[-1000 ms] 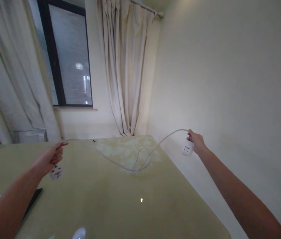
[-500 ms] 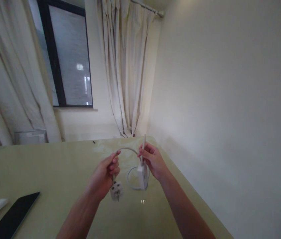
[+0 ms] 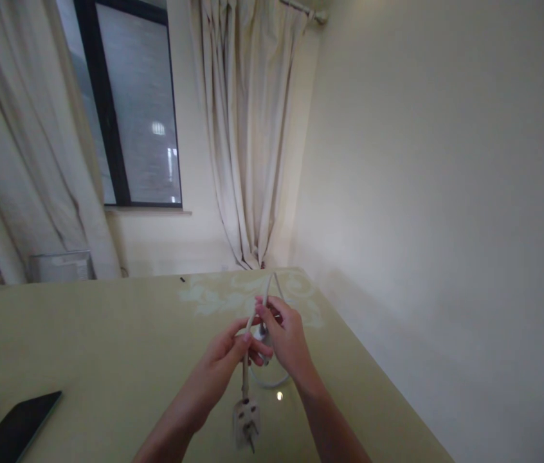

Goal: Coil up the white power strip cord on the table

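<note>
Where left hand point(image 3: 222, 360) perhaps touches right hand point(image 3: 290, 339), cord point(image 3: 245, 376) pinched, plug point(image 3: 246, 419) dangling

Left hand point(image 3: 221, 360): thumb and fingers on the cord point(image 3: 245, 373).
Right hand point(image 3: 291, 337): beside the left, fingertips pinching the cord higher up.
Cord: pale; one bend rises above the right hand, another loop shows below it.
Plug point(image 3: 245, 418): white, hanging at the cord's end below the left hand; slightly blurred.
White piece point(image 3: 262, 334): between the hands, mostly hidden from where I stand.
Table point(image 3: 108, 341): greenish, glossy, patterned toward the far edge.
Black slab point(image 3: 16, 426): flat on the table, near left, well apart from the hands.
Window point(image 3: 139, 109): dark-framed, between pale curtains point(image 3: 247, 128).
</note>
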Motion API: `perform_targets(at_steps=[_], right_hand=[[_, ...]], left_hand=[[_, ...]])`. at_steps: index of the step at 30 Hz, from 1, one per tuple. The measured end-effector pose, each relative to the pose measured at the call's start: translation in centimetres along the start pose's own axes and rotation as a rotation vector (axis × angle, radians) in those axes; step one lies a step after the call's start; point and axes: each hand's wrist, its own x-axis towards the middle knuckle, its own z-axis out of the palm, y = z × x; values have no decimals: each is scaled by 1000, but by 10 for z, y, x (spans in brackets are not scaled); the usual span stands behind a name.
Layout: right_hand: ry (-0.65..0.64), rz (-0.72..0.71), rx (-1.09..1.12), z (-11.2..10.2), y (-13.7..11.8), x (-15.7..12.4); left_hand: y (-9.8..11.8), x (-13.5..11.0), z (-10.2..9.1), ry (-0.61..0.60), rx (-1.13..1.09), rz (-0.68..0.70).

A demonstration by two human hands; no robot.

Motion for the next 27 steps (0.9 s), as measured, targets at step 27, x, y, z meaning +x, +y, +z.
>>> perform_targets(at_steps=[27], right_hand=[[40, 55, 50, -53, -7, 11]], left_hand=[[23, 9, -50, 381, -501, -141]])
